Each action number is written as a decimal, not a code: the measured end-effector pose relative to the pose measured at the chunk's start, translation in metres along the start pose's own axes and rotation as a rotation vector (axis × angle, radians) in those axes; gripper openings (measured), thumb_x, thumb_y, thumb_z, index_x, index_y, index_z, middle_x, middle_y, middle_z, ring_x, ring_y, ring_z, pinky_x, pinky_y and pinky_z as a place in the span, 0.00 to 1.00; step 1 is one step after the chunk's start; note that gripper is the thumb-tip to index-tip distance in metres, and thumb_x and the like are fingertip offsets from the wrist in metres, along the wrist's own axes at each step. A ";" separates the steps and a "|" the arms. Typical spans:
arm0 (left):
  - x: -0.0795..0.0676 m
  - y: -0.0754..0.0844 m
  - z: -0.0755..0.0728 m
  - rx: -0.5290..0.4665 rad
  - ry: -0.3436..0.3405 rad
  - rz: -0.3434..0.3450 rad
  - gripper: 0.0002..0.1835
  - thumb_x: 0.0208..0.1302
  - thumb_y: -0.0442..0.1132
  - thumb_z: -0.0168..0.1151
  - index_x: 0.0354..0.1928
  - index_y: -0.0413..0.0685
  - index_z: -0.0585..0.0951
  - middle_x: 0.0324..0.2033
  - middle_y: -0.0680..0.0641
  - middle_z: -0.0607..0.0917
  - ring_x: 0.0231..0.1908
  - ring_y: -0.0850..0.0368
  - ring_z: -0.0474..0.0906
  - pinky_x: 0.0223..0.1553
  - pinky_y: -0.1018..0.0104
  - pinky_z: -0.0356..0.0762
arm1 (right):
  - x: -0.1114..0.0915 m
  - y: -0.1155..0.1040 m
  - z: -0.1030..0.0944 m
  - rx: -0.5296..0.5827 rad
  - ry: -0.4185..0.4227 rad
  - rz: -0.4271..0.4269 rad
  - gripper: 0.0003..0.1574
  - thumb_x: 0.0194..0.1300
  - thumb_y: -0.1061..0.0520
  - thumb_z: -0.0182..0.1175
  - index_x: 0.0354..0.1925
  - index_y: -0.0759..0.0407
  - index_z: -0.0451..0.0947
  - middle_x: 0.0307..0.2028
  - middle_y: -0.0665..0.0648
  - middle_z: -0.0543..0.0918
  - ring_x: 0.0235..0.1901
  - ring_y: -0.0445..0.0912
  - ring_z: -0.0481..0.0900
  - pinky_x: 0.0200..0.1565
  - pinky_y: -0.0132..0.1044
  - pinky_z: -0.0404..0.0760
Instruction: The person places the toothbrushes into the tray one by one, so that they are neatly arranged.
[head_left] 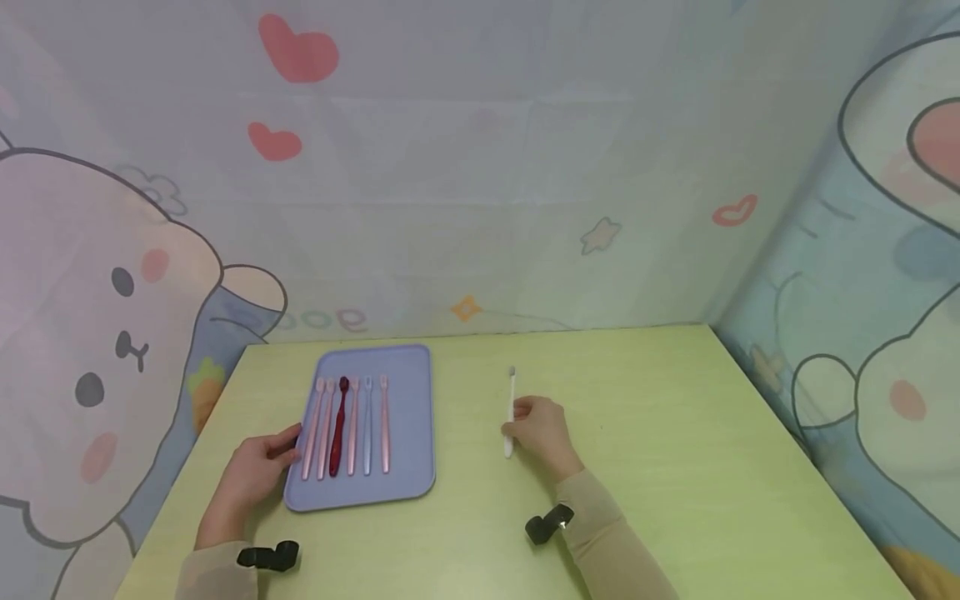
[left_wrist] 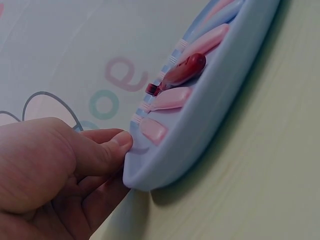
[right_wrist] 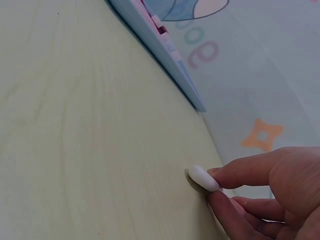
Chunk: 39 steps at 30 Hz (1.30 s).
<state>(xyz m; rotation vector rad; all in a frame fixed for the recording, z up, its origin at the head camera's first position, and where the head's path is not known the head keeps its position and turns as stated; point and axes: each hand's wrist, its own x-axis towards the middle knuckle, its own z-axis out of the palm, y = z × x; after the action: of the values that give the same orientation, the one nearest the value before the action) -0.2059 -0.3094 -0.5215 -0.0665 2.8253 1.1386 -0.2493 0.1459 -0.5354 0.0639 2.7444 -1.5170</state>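
A blue-lilac tray (head_left: 411,417) lies on the left part of the table, with several toothbrushes side by side in it. Most are pink, such as the one at the right of the row (head_left: 386,433); one is dark red (head_left: 338,429) and one light blue (head_left: 367,433). My left hand (head_left: 253,471) pinches the tray's left rim between thumb and fingers, as the left wrist view shows. To the right of the tray, my right hand (head_left: 542,429) pinches a white toothbrush (head_left: 508,446), its head pointing away. Whether that brush touches the tabletop, I cannot tell.
The pale yellow-green table (head_left: 675,467) ends at a cloth backdrop (head_left: 480,167) with cartoon prints behind and at both sides. A black strap-like device sits on each wrist, one on the left (head_left: 268,557) and one on the right (head_left: 549,524).
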 end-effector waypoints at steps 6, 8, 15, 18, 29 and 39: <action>-0.002 0.001 -0.001 0.019 0.006 0.013 0.27 0.78 0.33 0.62 0.74 0.34 0.73 0.69 0.28 0.75 0.71 0.24 0.67 0.70 0.30 0.65 | -0.001 0.000 -0.001 -0.001 -0.003 0.001 0.28 0.54 0.65 0.77 0.54 0.72 0.86 0.42 0.59 0.90 0.42 0.50 0.88 0.47 0.44 0.89; -0.002 0.001 -0.001 0.017 0.007 0.012 0.27 0.78 0.33 0.62 0.74 0.35 0.73 0.69 0.28 0.75 0.71 0.24 0.67 0.70 0.30 0.65 | 0.001 0.000 -0.002 -0.005 -0.001 -0.006 0.27 0.53 0.65 0.78 0.53 0.72 0.87 0.41 0.59 0.91 0.42 0.50 0.88 0.47 0.44 0.89; -0.003 0.003 -0.001 0.007 0.010 0.006 0.27 0.78 0.33 0.62 0.75 0.34 0.72 0.70 0.27 0.74 0.72 0.24 0.67 0.71 0.30 0.64 | 0.002 -0.001 -0.003 -0.026 -0.010 -0.025 0.25 0.54 0.64 0.79 0.51 0.72 0.88 0.40 0.59 0.91 0.40 0.50 0.88 0.46 0.44 0.90; -0.004 0.004 -0.001 0.007 0.010 0.004 0.27 0.78 0.33 0.62 0.74 0.34 0.73 0.70 0.27 0.74 0.72 0.24 0.67 0.71 0.30 0.64 | 0.001 -0.002 -0.003 -0.042 -0.011 -0.019 0.24 0.54 0.63 0.79 0.50 0.71 0.88 0.39 0.58 0.91 0.39 0.49 0.88 0.45 0.44 0.89; -0.005 0.007 -0.002 -0.009 -0.001 -0.009 0.27 0.79 0.33 0.61 0.75 0.35 0.72 0.71 0.28 0.73 0.73 0.24 0.64 0.71 0.30 0.62 | -0.001 -0.002 -0.003 -0.038 -0.002 -0.015 0.20 0.54 0.63 0.78 0.46 0.69 0.89 0.36 0.56 0.91 0.36 0.47 0.88 0.41 0.42 0.89; -0.003 0.002 -0.001 -0.012 0.000 -0.011 0.27 0.78 0.33 0.61 0.75 0.35 0.72 0.71 0.28 0.73 0.73 0.24 0.64 0.72 0.29 0.62 | 0.001 0.003 -0.004 -0.029 -0.013 0.004 0.22 0.53 0.61 0.79 0.47 0.67 0.90 0.38 0.57 0.92 0.39 0.48 0.90 0.44 0.43 0.89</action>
<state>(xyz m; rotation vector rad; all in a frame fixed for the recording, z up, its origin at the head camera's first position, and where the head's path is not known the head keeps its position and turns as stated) -0.2029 -0.3083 -0.5189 -0.0833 2.8147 1.1537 -0.2506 0.1510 -0.5359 0.0595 2.7534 -1.4713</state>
